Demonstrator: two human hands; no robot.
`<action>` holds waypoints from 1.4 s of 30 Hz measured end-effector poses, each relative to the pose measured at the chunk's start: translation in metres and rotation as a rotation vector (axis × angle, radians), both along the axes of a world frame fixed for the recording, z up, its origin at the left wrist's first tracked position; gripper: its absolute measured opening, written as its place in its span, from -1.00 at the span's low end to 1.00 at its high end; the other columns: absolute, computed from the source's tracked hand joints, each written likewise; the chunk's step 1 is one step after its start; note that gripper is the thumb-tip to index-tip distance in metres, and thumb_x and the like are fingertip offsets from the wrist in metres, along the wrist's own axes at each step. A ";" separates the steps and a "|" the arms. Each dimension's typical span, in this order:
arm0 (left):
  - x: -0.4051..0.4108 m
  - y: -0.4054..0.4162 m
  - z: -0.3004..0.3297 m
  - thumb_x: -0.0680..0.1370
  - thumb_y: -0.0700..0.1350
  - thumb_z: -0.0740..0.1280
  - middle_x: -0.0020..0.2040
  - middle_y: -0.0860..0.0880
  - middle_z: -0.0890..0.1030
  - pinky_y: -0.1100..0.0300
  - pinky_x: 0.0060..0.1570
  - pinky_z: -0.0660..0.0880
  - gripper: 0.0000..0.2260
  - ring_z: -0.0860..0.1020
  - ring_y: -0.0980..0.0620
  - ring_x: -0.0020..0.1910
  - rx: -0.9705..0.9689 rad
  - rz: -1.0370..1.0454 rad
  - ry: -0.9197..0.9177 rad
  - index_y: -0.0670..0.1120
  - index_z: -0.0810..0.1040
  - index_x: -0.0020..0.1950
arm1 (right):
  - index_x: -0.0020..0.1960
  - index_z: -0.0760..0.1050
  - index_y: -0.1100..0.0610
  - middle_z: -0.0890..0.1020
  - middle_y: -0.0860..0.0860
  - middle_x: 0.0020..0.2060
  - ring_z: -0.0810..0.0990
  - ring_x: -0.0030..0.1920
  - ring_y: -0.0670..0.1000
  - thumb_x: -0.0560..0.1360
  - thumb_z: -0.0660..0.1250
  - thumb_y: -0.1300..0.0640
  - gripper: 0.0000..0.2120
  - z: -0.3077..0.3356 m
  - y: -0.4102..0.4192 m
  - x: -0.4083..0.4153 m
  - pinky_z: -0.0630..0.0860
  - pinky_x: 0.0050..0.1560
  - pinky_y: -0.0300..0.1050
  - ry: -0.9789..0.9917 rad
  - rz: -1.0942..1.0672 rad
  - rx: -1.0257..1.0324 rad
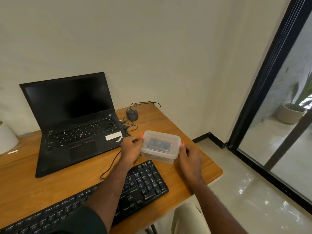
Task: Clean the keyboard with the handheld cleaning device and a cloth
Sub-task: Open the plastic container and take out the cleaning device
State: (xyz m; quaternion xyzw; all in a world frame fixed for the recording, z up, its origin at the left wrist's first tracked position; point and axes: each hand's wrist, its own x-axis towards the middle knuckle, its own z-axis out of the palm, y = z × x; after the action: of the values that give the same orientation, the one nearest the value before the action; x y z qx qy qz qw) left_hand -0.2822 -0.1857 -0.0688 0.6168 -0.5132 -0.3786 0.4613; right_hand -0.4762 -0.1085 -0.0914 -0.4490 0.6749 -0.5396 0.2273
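A clear plastic box (160,146) with red side clips and a closed lid stands on the wooden desk (190,176), just behind the black keyboard (145,181). Something dark lies inside the box; what it is cannot be made out. My left hand (131,148) pinches the red clip on the box's left side. Fingers of my right hand (189,156) are curled at the red clip on its right side. My left forearm crosses over the keyboard. No cloth or cleaning device shows in the open.
An open black laptop (72,122) sits behind and left, with a wired mouse (132,115) and loose cables (109,168) beside it. A white rounded object (6,139) stands at the far left. The desk edge is close on the right; beyond it are floor and a glass door.
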 end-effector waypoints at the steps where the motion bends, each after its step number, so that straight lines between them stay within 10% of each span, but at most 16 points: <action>1: 0.001 0.000 0.000 0.56 -0.18 0.40 -0.18 -0.07 0.70 -0.06 -0.18 0.66 -0.87 0.68 -0.10 -0.15 0.012 0.001 0.024 -0.09 0.72 -0.15 | -0.02 0.54 0.04 0.64 -0.05 -0.16 0.64 -0.14 -0.01 0.66 0.24 0.01 -0.83 0.001 0.000 0.001 0.59 -0.17 -0.14 -0.005 -0.045 -0.002; 6: 0.008 0.000 -0.003 0.54 -0.15 0.42 -0.20 -0.07 0.72 -0.22 -0.11 0.65 -0.87 0.69 -0.14 -0.13 0.060 0.009 0.100 -0.09 0.74 -0.15 | 0.34 0.44 0.10 0.49 -0.02 0.18 0.48 0.15 -0.04 0.65 0.23 0.15 -0.73 0.002 0.006 0.005 0.38 0.02 -0.34 0.121 -0.084 -0.049; 18: 0.014 -0.007 -0.003 0.60 -0.10 0.36 -0.34 -0.14 0.63 -0.06 -0.10 0.59 -0.66 0.57 -0.13 -0.29 0.100 0.005 0.046 -0.17 0.64 -0.35 | 0.35 0.47 0.09 0.60 -0.04 0.13 0.58 0.08 -0.07 0.59 0.34 -0.07 -0.61 -0.003 0.005 0.005 0.60 -0.02 -0.18 0.177 0.034 -0.087; 26: 0.027 0.000 -0.004 0.55 -0.29 0.36 -0.13 0.02 0.65 0.24 -0.12 0.47 -0.84 0.56 0.07 -0.12 -0.032 -0.027 -0.242 -0.07 0.69 0.00 | 0.34 0.45 0.08 0.58 -0.02 0.13 0.57 0.07 -0.08 0.58 0.37 -0.04 -0.61 -0.003 0.004 0.005 0.45 -0.16 -0.40 0.215 0.043 -0.065; 37: 0.048 0.012 0.013 0.39 -0.37 0.49 -0.06 0.02 0.73 0.39 -0.12 0.51 -0.67 0.66 0.10 -0.03 0.054 -0.499 -0.201 -0.02 0.73 0.04 | 0.43 0.35 -0.06 0.33 -0.03 0.52 0.36 0.43 -0.02 0.36 0.47 -0.36 -0.24 0.008 -0.008 -0.017 0.35 0.41 -0.06 0.445 0.367 -0.018; 42: 0.051 0.013 0.009 0.36 -0.21 0.59 0.01 0.05 0.73 0.27 -0.04 0.43 -0.66 0.63 0.09 0.05 0.068 -0.514 -0.219 0.00 0.71 0.11 | 0.43 0.34 -0.07 0.45 -0.08 0.34 0.43 0.29 -0.05 0.28 0.52 -0.39 -0.16 0.014 -0.021 -0.028 0.55 0.29 0.08 0.570 0.467 -0.002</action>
State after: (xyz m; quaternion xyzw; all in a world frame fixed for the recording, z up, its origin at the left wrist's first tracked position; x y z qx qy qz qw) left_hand -0.2312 -0.1731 -0.0601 0.5188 -0.6868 -0.4312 0.2708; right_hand -0.5043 -0.1291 -0.0773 -0.7235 0.5901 -0.3269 0.1466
